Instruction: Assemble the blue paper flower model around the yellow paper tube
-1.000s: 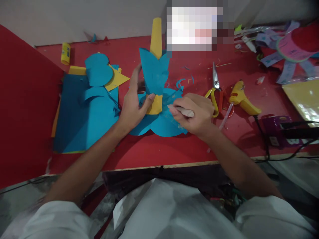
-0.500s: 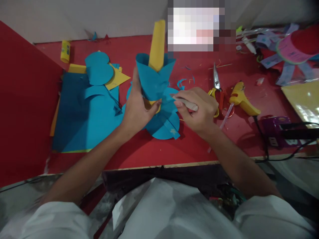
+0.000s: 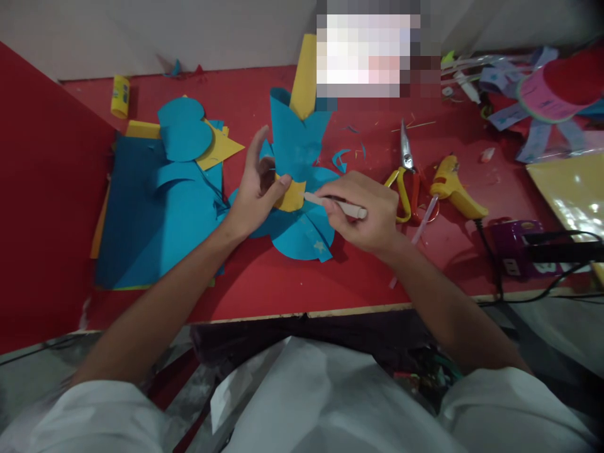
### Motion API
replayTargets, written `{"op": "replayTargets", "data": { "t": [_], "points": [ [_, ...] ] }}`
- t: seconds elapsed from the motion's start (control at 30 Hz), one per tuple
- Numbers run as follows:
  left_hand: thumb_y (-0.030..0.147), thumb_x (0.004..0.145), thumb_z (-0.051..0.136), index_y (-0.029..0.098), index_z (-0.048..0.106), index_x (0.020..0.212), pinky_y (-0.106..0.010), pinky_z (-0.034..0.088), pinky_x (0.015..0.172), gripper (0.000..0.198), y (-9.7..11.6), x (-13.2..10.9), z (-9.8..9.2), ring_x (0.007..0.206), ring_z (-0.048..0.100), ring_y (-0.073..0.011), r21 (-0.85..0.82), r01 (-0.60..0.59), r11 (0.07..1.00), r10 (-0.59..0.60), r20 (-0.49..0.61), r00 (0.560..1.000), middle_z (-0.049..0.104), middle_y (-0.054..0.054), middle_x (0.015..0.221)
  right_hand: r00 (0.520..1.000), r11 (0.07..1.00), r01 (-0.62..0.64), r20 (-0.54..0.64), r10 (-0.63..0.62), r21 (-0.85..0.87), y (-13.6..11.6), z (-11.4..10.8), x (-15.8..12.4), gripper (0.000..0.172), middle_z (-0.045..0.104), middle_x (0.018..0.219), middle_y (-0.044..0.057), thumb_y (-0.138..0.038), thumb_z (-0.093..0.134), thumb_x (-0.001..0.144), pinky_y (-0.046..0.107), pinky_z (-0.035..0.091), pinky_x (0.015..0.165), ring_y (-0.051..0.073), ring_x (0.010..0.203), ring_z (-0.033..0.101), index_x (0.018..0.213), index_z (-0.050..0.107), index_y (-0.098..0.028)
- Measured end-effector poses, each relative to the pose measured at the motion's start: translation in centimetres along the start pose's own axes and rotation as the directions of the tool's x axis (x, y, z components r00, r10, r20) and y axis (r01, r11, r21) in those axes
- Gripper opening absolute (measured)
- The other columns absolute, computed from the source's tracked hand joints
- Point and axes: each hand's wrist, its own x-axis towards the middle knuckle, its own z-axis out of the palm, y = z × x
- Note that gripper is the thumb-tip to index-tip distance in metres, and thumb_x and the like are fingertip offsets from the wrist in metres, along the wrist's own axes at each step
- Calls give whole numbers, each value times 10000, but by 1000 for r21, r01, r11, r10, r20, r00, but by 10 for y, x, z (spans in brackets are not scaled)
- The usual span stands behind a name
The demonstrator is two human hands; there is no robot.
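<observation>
A blue paper craft (image 3: 302, 242) with rounded, petal-like parts lies in front of me on the red table. From its upper part rises a yellow paper strip (image 3: 303, 78), and a yellow paper band (image 3: 291, 196) sits at its middle. My left hand (image 3: 257, 189) grips that band's left side, thumb on top, with the other fingers partly hidden behind the craft. Between the fingertips of my right hand (image 3: 365, 211) is a pale marker-like pen (image 3: 342, 206), its tip at the right edge of the yellow band. A small star shows on the lower blue petal.
Right of my hand lie scissors (image 3: 406, 170) and a yellow glue gun (image 3: 455, 189) with its cord. Blue sheets (image 3: 155, 220) and a yellow glue stick (image 3: 121, 96) are on the left. A pink paper craft (image 3: 542, 97) stands far right, above a purple box (image 3: 514, 248).
The craft's upper part has tipped away, uncovering more of the yellow band. My left thumb has shifted up and left onto the band. The pen has moved down and left to the band's edge.
</observation>
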Motion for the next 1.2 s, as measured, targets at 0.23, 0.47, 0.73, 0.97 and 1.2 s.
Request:
{"op": "replayTargets", "data": {
  "t": [0.23, 0.47, 0.73, 0.97, 1.2],
  "points": [
    [765, 976, 478, 451, 166, 1636, -425, 630, 882, 794, -1, 0, 1, 1050, 729, -250, 5, 33, 999, -33, -23, 999, 650, -80, 1169, 998, 999, 39, 43, -39, 0, 4, 5, -2, 193, 777, 857, 33, -274, 558, 1026, 323, 572, 747, 178, 783, 716, 970, 737, -227],
    [770, 977, 478, 451, 141, 1638, -401, 617, 831, 808, -12, -1, 1, 958, 720, -220, 29, 39, 999, -39, -14, 999, 637, -65, 1125, 999, 998, 43, 25, -42, -36, 8, 9, -4, 170, 778, 859, 30, -256, 577, 1027, 321, 565, 758, 176, 781, 703, 970, 734, -225],
    [782, 970, 473, 453, 164, 1626, -396, 611, 807, 796, -12, -2, 1, 927, 710, -213, 37, 40, 999, -39, -32, 999, 604, -55, 1071, 993, 998, 63, 98, -60, -30, 8, 10, -4, 211, 765, 844, 23, -278, 549, 1043, 318, 562, 749, 172, 787, 699, 944, 729, -229],
    [781, 969, 480, 452, 199, 1611, -412, 611, 830, 774, -10, -1, 0, 964, 706, -223, 9, 47, 999, -46, -44, 998, 593, -56, 1072, 997, 999, 34, 67, -33, -12, 7, 8, -6, 171, 797, 967, 46, -286, 574, 1039, 362, 594, 808, 201, 870, 732, 1069, 738, -244],
    [774, 969, 501, 448, 185, 1608, -406, 609, 846, 784, -11, 0, -1, 1007, 716, -235, -21, 51, 998, -51, -8, 999, 628, -53, 1098, 996, 998, 62, 61, -60, -30, 10, 10, -6, 182, 768, 867, 32, -266, 565, 1043, 336, 562, 765, 187, 809, 707, 982, 732, -228]
  ]
}}
